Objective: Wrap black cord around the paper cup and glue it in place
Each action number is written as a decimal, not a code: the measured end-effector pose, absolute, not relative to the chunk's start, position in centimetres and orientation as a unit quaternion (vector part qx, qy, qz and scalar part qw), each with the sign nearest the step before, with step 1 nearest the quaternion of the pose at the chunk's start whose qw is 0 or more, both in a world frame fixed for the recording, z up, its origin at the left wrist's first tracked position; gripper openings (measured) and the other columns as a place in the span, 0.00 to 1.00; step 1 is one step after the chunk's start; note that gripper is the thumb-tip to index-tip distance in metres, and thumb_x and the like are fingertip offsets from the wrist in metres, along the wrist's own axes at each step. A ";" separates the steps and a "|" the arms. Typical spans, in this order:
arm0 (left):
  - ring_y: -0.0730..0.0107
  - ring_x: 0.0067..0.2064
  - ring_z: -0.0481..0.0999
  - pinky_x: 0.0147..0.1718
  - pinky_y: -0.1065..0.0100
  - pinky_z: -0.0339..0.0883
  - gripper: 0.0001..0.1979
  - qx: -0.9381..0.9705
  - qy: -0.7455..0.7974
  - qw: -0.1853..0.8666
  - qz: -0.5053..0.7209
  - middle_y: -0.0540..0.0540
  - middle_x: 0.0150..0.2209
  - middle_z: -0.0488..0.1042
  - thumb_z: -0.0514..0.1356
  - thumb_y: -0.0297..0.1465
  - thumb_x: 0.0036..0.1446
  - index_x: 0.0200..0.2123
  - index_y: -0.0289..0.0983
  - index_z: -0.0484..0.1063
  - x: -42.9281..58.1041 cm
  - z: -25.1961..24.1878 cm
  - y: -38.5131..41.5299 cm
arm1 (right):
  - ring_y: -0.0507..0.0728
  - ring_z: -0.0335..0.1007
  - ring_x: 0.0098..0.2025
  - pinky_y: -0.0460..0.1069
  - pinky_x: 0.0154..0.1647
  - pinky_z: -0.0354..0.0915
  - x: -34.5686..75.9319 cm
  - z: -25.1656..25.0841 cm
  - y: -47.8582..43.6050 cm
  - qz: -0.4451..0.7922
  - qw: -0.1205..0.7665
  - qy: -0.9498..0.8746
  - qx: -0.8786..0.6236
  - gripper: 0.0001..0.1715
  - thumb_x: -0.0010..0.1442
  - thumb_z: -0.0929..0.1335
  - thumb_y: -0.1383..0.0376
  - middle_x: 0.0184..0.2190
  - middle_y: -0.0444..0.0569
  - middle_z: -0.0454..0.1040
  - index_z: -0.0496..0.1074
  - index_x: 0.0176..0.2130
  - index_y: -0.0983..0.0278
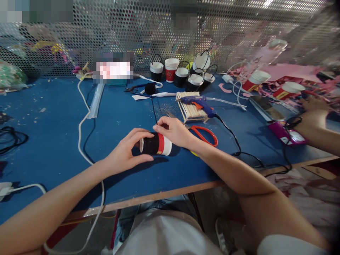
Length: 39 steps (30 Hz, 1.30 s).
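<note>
A paper cup (156, 144) lies on its side over the blue table (53, 141), part red and white, part wrapped in black. My left hand (127, 150) is closed round its bottom end. My right hand (174, 131) rests on the cup's rim end and pinches a thin black strip (153, 108) that runs up toward a black roll (150, 88).
Red-handled scissors (204, 135) lie just right of my right hand. Behind them a blue glue gun (200, 103) rests on a stack of wooden sticks (190, 110). Several black-wrapped cups (183, 76) stand at the back. Another person's hand (313, 106) reaches in at right.
</note>
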<state>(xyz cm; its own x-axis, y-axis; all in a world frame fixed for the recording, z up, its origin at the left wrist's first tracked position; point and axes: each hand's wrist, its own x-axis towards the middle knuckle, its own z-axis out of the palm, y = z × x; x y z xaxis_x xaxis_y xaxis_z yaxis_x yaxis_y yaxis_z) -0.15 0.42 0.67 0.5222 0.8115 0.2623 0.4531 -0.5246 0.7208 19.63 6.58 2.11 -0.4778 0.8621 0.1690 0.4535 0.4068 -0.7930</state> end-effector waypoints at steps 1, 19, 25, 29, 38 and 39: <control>0.61 0.50 0.68 0.43 0.63 0.71 0.24 0.810 0.392 0.313 0.304 0.40 0.52 0.62 0.61 0.36 0.54 0.53 0.41 0.60 -0.1 0.7 0.4 | 0.48 0.58 0.25 0.46 0.30 0.55 19.6 2.1 6.5 0.349 0.293 -0.785 -0.418 0.15 0.56 0.64 0.57 0.23 0.42 0.66 0.65 0.26 0.65; 0.62 0.52 0.66 0.47 0.62 0.67 0.21 0.801 0.370 0.331 0.336 0.41 0.51 0.62 0.61 0.29 0.51 0.49 0.40 0.60 0.1 0.5 0.1 | 0.49 0.61 0.28 0.46 0.30 0.58 20.3 2.4 6.7 0.418 0.304 -0.766 -0.381 0.14 0.54 0.66 0.56 0.25 0.44 0.69 0.67 0.28 0.66; 0.63 0.53 0.65 0.49 0.62 0.66 0.23 0.828 0.355 0.304 0.311 0.42 0.51 0.62 0.60 0.29 0.53 0.52 0.41 0.58 0.0 0.6 0.2 | 0.49 0.61 0.27 0.46 0.29 0.57 20.1 2.5 6.5 0.422 0.278 -0.772 -0.385 0.14 0.54 0.66 0.57 0.24 0.43 0.68 0.67 0.27 0.66; 0.61 0.55 0.63 0.53 0.59 0.62 0.29 0.858 0.361 0.259 0.258 0.42 0.53 0.60 0.59 0.28 0.53 0.58 0.42 0.53 0.0 1.1 0.1 | 0.49 0.62 0.27 0.46 0.30 0.58 19.9 2.5 6.4 0.414 0.267 -0.777 -0.392 0.12 0.54 0.66 0.59 0.24 0.43 0.68 0.67 0.26 0.66; 0.58 0.56 0.63 0.54 0.57 0.62 0.33 0.873 0.382 0.235 0.192 0.41 0.54 0.56 0.58 0.27 0.51 0.59 0.43 0.50 0.1 1.6 -0.1 | 0.50 0.63 0.29 0.47 0.32 0.58 19.5 2.2 6.1 0.417 0.262 -0.784 -0.377 0.14 0.56 0.64 0.57 0.25 0.44 0.69 0.68 0.27 0.65; 0.57 0.56 0.63 0.53 0.57 0.62 0.33 0.872 0.384 0.233 0.193 0.41 0.54 0.56 0.59 0.27 0.51 0.59 0.43 0.49 0.1 1.6 -0.2 | 0.49 0.63 0.29 0.47 0.32 0.58 19.5 2.2 6.2 0.416 0.263 -0.785 -0.377 0.14 0.56 0.64 0.58 0.25 0.44 0.69 0.68 0.27 0.66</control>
